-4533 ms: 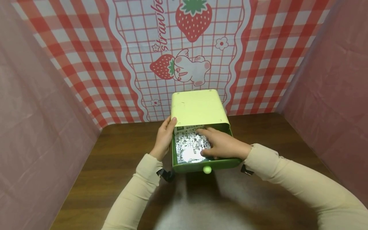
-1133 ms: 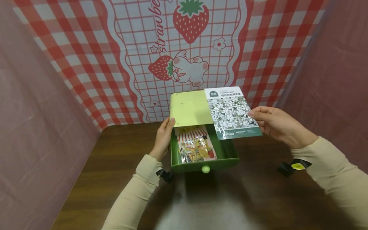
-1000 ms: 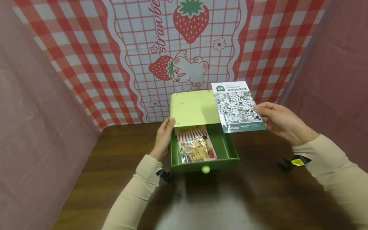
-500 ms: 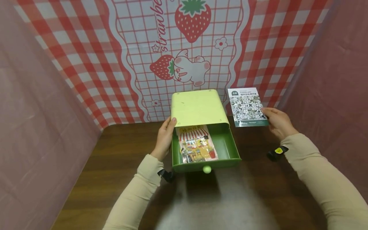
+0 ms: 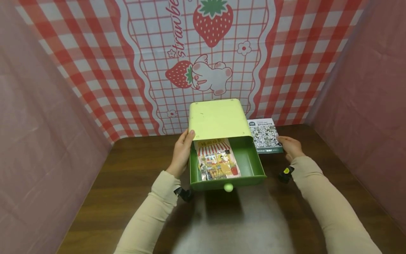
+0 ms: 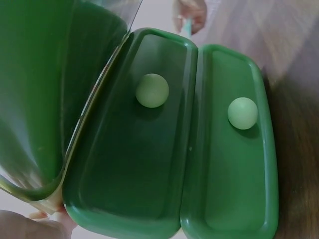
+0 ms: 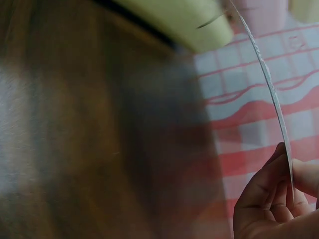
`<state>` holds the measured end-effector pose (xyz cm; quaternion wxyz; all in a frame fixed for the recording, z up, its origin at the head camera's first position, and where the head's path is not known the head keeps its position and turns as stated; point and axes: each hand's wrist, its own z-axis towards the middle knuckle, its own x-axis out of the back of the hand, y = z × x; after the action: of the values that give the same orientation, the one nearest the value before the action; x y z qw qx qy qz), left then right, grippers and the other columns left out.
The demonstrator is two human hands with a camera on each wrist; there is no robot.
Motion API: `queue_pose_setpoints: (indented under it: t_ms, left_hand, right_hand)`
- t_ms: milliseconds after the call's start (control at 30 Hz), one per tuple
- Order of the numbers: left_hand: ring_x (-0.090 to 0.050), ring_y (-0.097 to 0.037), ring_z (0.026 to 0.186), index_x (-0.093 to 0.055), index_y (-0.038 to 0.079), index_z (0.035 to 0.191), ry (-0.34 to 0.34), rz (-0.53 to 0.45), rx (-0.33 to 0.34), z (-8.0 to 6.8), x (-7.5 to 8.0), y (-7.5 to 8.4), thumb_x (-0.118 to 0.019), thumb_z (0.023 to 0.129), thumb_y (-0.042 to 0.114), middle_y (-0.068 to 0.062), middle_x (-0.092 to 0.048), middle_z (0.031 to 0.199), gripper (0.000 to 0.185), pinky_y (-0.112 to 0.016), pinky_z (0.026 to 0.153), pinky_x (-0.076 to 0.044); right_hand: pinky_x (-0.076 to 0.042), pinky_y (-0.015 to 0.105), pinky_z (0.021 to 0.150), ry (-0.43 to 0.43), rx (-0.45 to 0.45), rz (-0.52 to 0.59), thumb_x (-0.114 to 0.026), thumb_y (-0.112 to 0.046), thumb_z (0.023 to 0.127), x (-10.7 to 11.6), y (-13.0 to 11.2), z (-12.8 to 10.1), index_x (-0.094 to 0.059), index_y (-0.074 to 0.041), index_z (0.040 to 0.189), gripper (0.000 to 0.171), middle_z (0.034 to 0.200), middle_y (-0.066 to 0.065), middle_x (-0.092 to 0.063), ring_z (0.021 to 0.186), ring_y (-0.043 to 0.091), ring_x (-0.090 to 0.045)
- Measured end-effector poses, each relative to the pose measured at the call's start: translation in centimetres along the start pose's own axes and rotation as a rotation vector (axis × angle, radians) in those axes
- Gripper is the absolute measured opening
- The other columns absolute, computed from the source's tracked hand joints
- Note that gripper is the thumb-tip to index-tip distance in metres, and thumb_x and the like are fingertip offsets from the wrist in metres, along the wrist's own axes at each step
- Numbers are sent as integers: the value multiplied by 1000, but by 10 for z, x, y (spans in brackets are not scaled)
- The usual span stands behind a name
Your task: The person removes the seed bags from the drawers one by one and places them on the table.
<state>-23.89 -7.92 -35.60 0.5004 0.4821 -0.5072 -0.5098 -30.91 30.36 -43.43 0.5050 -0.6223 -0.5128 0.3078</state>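
My right hand pinches the right edge of a flower seed packet, printed with white blossoms, low beside the cabinet's right side. Edge-on, the seed packet stands between thumb and fingers in the right wrist view. My left hand rests against the left side of a pale green drawer cabinet, with the thumb at its front top corner. Its top green drawer is pulled out. Inside, on the left, lies a shiny packet with a striped awning and shop picture.
Below the pulled-out drawer, the left wrist view shows two closed drawer fronts with round knobs. The cabinet stands on a dark wooden table. A red checked strawberry cloth hangs behind, and pink curtains flank both sides.
My right hand took the flower seed packet out of the drawer, uncovering the shop-picture packet, carried it right, then lowered it beside the cabinet. The left hand has stayed at the cabinet's side.
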Motion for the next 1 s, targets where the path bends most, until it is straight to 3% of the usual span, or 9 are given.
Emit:
queue_pose_setpoints:
  t_ms: [67, 167, 267, 467, 633, 867, 1000]
  left_hand:
    - [-45, -27, 132, -24, 8, 156, 2, -5, -1, 0, 0, 0, -45, 103, 43, -15, -31, 158, 66, -41, 110, -43]
    - [-49, -27, 125, -24, 9, 156, 3, -15, 0, 0, 0, -1, -45, 103, 42, -16, -36, 154, 66, -40, 105, -46]
    - [-48, -28, 127, -25, 9, 156, 2, -22, -4, 0, 0, -1, -45, 103, 42, -16, -37, 154, 65, -41, 108, -44]
    - [-29, -29, 146, -23, 8, 156, -3, -3, -23, 0, 0, -1, -44, 103, 42, -13, -26, 161, 66, -43, 120, -30]
    - [-26, -30, 148, -23, 8, 156, 0, 8, -23, 0, 0, -1, -44, 103, 42, -13, -24, 161, 66, -44, 121, -28]
    - [-24, -29, 149, -23, 8, 156, 1, 13, -16, -1, 0, -1, -44, 103, 43, -12, -24, 162, 67, -43, 121, -26]
    - [-31, -31, 145, -22, 7, 156, -1, -5, -15, -1, 0, 0, -44, 104, 42, -14, -26, 161, 67, -44, 118, -32]
  right_hand:
    - [-27, 47, 120, 0, -4, -60, -50, -30, 101, -3, 9, 2, -52, -7, 142, 47, 152, 11, -40, 140, 25, -33]
    - [-24, 51, 121, 2, 2, -106, -48, -27, 101, -7, 20, 6, -45, 1, 144, 52, 157, 19, -31, 145, 33, -27]
    - [-29, 50, 119, 13, 6, -146, -48, -25, 101, -11, 30, 8, -46, 5, 142, 51, 154, 23, -34, 142, 35, -31]
    - [-35, 46, 115, 18, 23, -198, -51, -22, 100, -18, 40, 11, -49, 8, 138, 48, 148, 26, -41, 136, 36, -37]
    - [-38, 47, 112, 19, 32, -276, -51, -21, 100, -21, 43, 9, -52, 8, 136, 46, 147, 28, -42, 134, 37, -39]
    - [-49, 43, 92, 45, 78, -422, -55, -21, 98, -24, 38, 1, -59, 11, 126, 43, 135, 30, -53, 115, 35, -52]
    - [-51, 41, 80, 29, 111, -572, -56, -25, 97, -22, 35, 0, -65, 10, 119, 43, 125, 28, -61, 102, 34, -58]
